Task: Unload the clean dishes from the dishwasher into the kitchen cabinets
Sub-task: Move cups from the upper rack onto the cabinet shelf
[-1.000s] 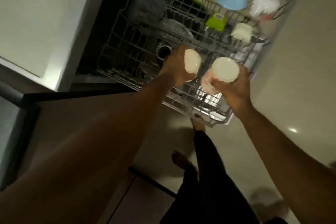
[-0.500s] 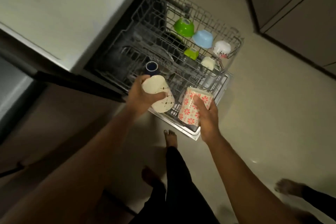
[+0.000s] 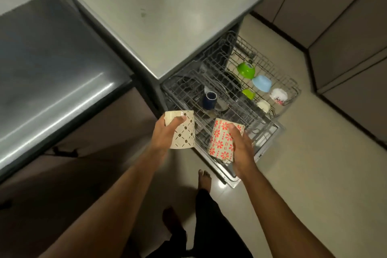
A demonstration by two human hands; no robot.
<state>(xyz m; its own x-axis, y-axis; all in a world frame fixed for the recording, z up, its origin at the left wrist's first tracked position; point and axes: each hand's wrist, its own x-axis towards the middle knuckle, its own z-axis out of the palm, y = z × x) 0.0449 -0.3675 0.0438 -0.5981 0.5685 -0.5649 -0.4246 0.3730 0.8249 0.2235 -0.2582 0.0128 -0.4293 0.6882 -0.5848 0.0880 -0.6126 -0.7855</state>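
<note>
My left hand [image 3: 165, 132] grips a cream mug with a dark lattice pattern [image 3: 185, 132], held above the floor at the rack's near left corner. My right hand [image 3: 240, 148] grips a cream mug with red flowers [image 3: 219, 140] over the front of the pulled-out dishwasher rack [image 3: 188, 94]. Still in the rack are a dark blue cup [image 3: 209, 100], a green bowl [image 3: 246, 70], a light blue bowl [image 3: 262, 83], a small green cup [image 3: 248, 93], a white flowered bowl [image 3: 278, 96] and a small cream cup [image 3: 264, 106].
The dishwasher's grey top [image 3: 167, 12] lies behind the rack, with a steel counter [image 3: 52, 73] to its left. Beige cabinet doors [image 3: 345, 27] line the right side. My bare feet [image 3: 204, 178] stand on the pale floor beside the open dishwasher door [image 3: 234, 176].
Both hands have lifted the two mugs up and away from the rack. My head has risen, so the dishwasher top and counter have come into view.
</note>
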